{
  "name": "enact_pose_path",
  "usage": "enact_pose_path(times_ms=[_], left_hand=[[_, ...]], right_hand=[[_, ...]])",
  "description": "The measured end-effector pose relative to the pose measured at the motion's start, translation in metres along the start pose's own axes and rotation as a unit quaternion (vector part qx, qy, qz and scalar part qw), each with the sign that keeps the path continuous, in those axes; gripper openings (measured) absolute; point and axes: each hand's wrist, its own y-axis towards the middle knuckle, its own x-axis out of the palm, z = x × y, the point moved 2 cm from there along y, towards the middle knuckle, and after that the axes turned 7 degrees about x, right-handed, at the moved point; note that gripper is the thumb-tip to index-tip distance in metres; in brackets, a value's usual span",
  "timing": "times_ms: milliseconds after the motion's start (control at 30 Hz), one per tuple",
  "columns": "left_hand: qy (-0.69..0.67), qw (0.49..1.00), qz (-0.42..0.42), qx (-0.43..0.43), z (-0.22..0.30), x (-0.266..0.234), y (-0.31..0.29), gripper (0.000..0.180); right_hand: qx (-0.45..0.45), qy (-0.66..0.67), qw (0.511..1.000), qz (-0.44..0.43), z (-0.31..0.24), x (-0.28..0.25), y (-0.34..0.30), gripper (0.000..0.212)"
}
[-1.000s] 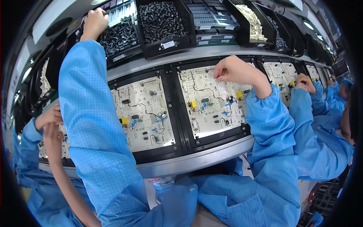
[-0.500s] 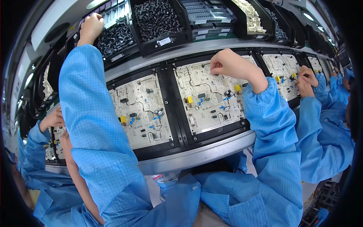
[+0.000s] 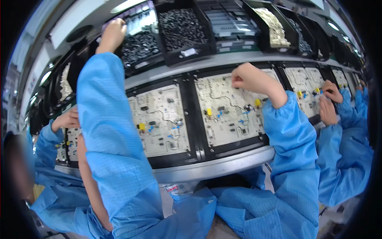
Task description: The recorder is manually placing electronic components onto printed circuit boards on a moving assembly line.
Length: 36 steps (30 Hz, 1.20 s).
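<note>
My left hand (image 3: 113,34) is stretched out to the far left, at the back of a black bin (image 3: 141,64) of small black components (image 3: 140,46). Its fingers are curled in beside a stack of clear plastic strips (image 3: 142,22); whatever they hold is hidden. Over the upper part of a pale circuit board (image 3: 221,133), my right hand (image 3: 254,81) hangs with thumb and fingertips pinched together. Anything between those fingertips is too small to make out. The board sits in a black frame (image 3: 190,119) and carries yellow, blue and black components.
A second framed circuit board (image 3: 159,109) lies partly behind my left sleeve. More bins line the back, one with black parts (image 3: 181,30), one with cream parts (image 3: 273,28). Co-workers' hands (image 3: 329,101) work at the right and another hand (image 3: 67,119) at the left. A metal rail (image 3: 215,161) runs along the front.
The whole view has shifted, so the boards and bins appear farther right and lower. Both hands keep about the same places relative to the bin and the board.
</note>
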Motion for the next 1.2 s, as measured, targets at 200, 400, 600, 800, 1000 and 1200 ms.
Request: enact_pose_path(times_ms=[200, 400, 600, 800, 1000, 1200], left_hand=[[-0.037, 0.997, 0.056, -0.025, 0.008, 0.002, -0.018, 0.024], [-0.053, 0.989, 0.054, -0.125, 0.035, 0.000, -0.028, 0.031], [-0.042, 0.993, 0.030, -0.109, 0.047, -0.004, 0.003, 0.037], [0.052, 0.997, -0.017, -0.055, 0.051, 0.018, 0.052, 0.030], [0.217, 0.976, -0.023, -0.009, 0.015, 0.033, 0.048, 0.013], [0.104, 0.994, -0.002, -0.033, 0.034, 0.029, 0.053, 0.014]], right_hand=[[0.024, 0.026, 0.999, -0.006, -0.002, 0.003, -0.005, 0.012], [0.001, 0.015, 1.000, 0.023, -0.004, 0.004, -0.011, 0.014], [0.003, 0.043, 0.999, 0.020, 0.000, 0.004, -0.007, 0.014], [-0.031, 0.054, 0.998, 0.030, 0.028, 0.006, -0.006, 0.014], [-0.007, 0.064, 0.998, 0.003, 0.009, 0.010, -0.001, 0.016], [0.035, 0.054, 0.998, 0.005, 0.011, 0.010, -0.012, 0.015]])
